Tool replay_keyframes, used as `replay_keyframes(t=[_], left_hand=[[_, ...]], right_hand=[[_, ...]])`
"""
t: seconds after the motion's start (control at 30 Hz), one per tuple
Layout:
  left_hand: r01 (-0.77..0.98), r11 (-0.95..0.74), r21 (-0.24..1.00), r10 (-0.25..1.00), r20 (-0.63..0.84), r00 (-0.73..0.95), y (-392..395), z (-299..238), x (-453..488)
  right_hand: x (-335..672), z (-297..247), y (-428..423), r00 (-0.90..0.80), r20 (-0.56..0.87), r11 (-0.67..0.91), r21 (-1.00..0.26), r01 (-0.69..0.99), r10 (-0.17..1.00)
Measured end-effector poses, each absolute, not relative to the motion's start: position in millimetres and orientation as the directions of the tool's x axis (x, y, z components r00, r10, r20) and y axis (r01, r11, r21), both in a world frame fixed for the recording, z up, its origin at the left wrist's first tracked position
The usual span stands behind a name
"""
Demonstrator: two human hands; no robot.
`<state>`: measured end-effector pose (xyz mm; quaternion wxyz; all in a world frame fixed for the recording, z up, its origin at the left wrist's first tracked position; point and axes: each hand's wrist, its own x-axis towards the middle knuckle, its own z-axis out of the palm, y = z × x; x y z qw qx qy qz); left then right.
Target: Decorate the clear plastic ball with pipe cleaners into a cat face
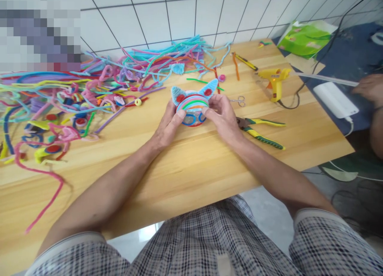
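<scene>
Between both hands, over the wooden table, is a round pipe-cleaner animal head (194,103) with coloured stripes, two pale blue ears with red centres, and blue loops on its lower front. My left hand (170,124) grips its left side, thumb on the front. On its right side, my right hand (222,118) holds it with thumb and fingers; some fingertips are hidden behind it. Pliers (260,130) with yellow-green handles lie just right of my right hand, and small scissors (239,101) lie partly behind that hand.
A pile of pipe cleaners (119,74) spreads along the back and left. A yellow glue gun (274,82) with a cord and a utility knife (245,61) lie at right. Beyond the table edge are a white power strip or adapter (335,98) and another person's hand (371,88).
</scene>
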<state>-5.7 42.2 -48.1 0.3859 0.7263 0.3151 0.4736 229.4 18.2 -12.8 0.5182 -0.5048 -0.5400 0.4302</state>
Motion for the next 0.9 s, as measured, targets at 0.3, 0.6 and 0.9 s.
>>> replay_keyframes(t=[0.3,0.6,0.9], left_hand=[[0.117,-0.454,0.883,0.85,0.389,0.355,50,-56,-6],[0.099,-0.439,0.893,0.847,0.374,0.377,51,-57,-6],[0.111,-0.462,0.88,0.841,0.394,0.371,51,-59,-6]], right_hand=[[229,-11,18,0.033,0.124,0.119,-0.987,0.11,0.992],[230,-13,19,0.028,0.117,0.115,-0.991,0.067,0.993],[227,-11,18,0.026,0.102,0.1,-0.993,0.064,0.994]])
